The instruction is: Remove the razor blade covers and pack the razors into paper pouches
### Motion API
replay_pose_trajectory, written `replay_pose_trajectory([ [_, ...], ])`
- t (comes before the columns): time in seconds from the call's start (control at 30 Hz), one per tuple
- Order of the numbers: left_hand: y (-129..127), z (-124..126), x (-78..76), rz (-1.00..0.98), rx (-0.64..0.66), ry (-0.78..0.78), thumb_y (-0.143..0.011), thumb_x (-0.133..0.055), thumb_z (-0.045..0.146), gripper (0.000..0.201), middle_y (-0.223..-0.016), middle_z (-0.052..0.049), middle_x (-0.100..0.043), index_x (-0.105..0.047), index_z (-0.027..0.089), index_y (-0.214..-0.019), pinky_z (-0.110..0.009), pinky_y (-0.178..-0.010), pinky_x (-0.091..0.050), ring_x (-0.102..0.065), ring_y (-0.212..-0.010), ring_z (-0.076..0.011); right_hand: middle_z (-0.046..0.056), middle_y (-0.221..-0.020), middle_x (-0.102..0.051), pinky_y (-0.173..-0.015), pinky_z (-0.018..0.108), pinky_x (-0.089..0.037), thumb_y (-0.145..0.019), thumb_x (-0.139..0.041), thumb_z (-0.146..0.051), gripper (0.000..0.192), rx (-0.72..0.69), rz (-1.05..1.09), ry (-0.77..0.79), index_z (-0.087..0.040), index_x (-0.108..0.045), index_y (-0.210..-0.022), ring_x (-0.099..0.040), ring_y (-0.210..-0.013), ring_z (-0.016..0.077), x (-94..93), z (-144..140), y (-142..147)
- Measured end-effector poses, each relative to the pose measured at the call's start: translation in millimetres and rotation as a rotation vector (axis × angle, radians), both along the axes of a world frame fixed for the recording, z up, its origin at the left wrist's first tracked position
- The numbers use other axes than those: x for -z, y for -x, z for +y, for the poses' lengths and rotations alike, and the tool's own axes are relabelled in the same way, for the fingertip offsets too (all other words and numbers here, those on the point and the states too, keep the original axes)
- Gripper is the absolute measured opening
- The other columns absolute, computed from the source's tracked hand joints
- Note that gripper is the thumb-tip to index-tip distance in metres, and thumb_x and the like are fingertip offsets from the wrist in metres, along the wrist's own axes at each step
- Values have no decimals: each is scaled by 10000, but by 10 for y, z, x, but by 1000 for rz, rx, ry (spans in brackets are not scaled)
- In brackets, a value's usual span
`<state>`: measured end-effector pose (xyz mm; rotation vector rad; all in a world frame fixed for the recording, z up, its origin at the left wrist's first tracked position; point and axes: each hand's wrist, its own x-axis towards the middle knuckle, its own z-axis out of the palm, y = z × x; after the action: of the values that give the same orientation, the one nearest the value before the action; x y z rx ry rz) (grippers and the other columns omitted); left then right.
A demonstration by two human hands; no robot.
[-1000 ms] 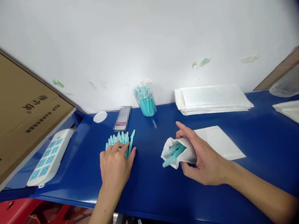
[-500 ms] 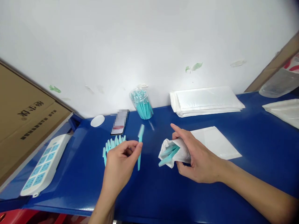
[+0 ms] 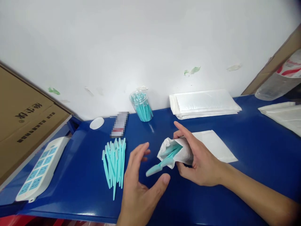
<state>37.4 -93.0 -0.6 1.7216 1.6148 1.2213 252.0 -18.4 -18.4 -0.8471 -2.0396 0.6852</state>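
My right hand (image 3: 199, 157) grips a white padded mailer bag (image 3: 185, 150), its mouth held open toward the left. Several teal eyebrow razors (image 3: 172, 153) show inside it, and one capped razor (image 3: 154, 169) sticks out past the opening. Just left of that one, my left hand (image 3: 144, 183) is open, thumb and fingers apart, with nothing between them. A loose pile of teal razors (image 3: 115, 160) lies on the blue table to the left of it. Behind my right hand, another white mailer (image 3: 213, 146) rests flat.
At the wall stand a clear tub (image 3: 141, 106) full of teal razors and a stack of white mailers (image 3: 207, 103). A round white lid (image 3: 97, 123), a phone (image 3: 119, 124) and a power strip (image 3: 42, 169) lie left. A plastic bottle (image 3: 279, 78) is at far right.
My left hand has moved right to the bag's mouth and let go of the razor it pinched. That razor now pokes out of the bag. The pile on the left is uncovered.
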Motion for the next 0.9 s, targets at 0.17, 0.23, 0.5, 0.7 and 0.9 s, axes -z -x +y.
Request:
replay_pose_trajectory([
  [0.17,-157,101,-401,-118,182,106,-901,-803,496,953,-1577,-133,-593,-299,332,-1693,-369,-923,-677,-680,-1330,-329,150,-1421,-498,-952,547,-607,-815,-761,-284,1167,-35,29,-34,-327,-10,-1707,-619,-1232,360,-326,-31,121],
  [0.23,-287,304,-701,-94,154,-16,-872,-818,520,1009,-1615,-138,-547,-281,320,-1702,-361,-849,-693,-693,-1301,-354,144,-1457,-489,-986,563,-597,-828,-779,-309,1200,-57,58,-111,-344,41,-1704,-612,-1268,365,-491,-36,207],
  [0.5,-224,766,-572,-80,185,106,-1040,-578,529,591,-1548,-159,-599,-517,226,-1545,-403,-1012,-623,-683,-1316,-293,199,-1596,-447,-1121,660,-507,-801,-844,-469,1278,87,-203,-23,-299,37,-1710,-479,-1475,419,-232,66,62],
  [0.7,322,359,-43,191,-104,262,-1035,-557,556,563,-1360,-179,-734,-634,158,-1425,-376,-835,-673,-776,-1116,-276,265,-1707,-351,-1257,749,-254,-766,-851,-594,1274,77,-565,28,-213,-93,-1716,-264,-1605,483,142,65,-54],
  [0.9,141,281,98,340,-4,213,-1055,-488,403,419,-1350,-127,-752,-752,192,-1302,-502,-1065,-580,-727,-1215,-299,226,-1645,-471,-1237,704,-323,-833,-830,-494,1175,85,-510,-46,-239,-89,-1708,-411,-1549,434,224,70,13],
])
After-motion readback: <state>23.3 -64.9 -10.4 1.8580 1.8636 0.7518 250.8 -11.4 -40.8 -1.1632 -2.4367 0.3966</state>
